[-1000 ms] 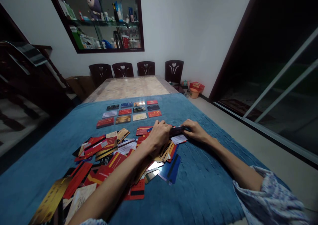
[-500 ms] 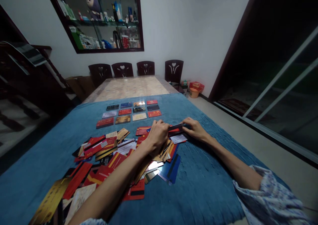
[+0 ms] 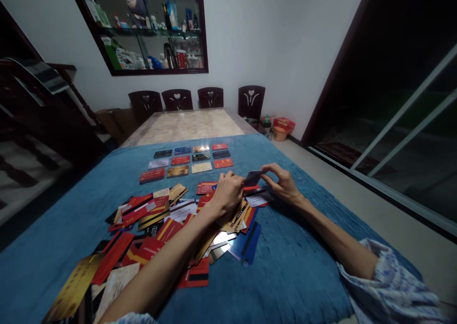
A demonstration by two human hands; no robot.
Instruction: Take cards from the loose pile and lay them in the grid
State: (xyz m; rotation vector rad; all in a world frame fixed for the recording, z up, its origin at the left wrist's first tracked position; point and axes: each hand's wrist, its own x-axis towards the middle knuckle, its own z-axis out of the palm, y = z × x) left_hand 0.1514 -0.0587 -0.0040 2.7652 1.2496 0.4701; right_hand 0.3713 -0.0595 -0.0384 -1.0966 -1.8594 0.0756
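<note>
A dark bank card (image 3: 253, 177) is held up above the pile, tilted, its face partly visible. My right hand (image 3: 282, 183) pinches its right edge between thumb and finger. My left hand (image 3: 228, 193) is closed at the card's left end, most of its fingertips hidden behind the knuckles. Beneath my hands and left forearm spreads a loose heap of bank cards (image 3: 171, 228), red, gold, white and black. A white card (image 3: 259, 198) lies just below the held one, and a blue card (image 3: 247, 243) rests at the heap's right edge.
Beyond the heap, bank cards (image 3: 180, 160) lie in neat rows on the blue cloth (image 3: 285, 267). The bare marble tabletop (image 3: 189, 121) shows farther back. Dark chairs (image 3: 251, 102) line the far end; an orange bucket (image 3: 280, 134) stands on the floor at right.
The held card has tipped from nearly edge-on to show more of its face. My right fingers have risen slightly. The cards on the cloth look unmoved.
</note>
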